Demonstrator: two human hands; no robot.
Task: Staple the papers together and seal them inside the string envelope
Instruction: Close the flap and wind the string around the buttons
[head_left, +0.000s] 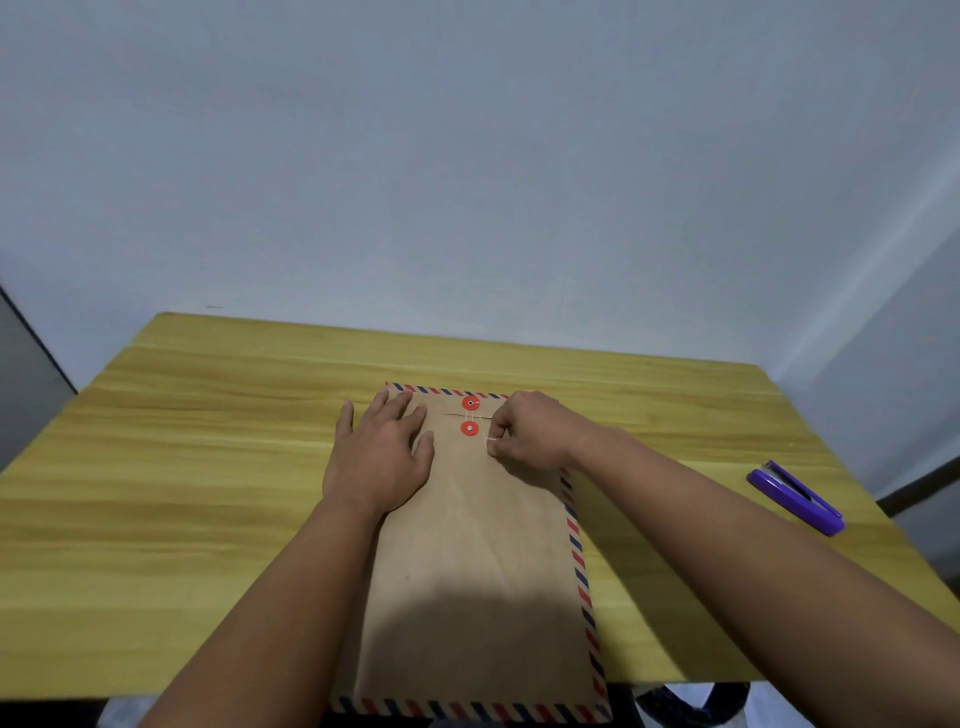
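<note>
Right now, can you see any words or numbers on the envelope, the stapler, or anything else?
None: no words, numbers or brand marks can be read anywhere in this picture.
The brown envelope shows only red and blue border stripes and two red discs, no writing.
The purple stapler shows no label that can be made out.
The table and the wall are bare of text.

Brown string envelope (478, 561) flat, purple stapler (795, 498) right

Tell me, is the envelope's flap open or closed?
Closed. The flap lies flat on the envelope, string running between both red buttons; the right hand pinches its loose end.
</note>
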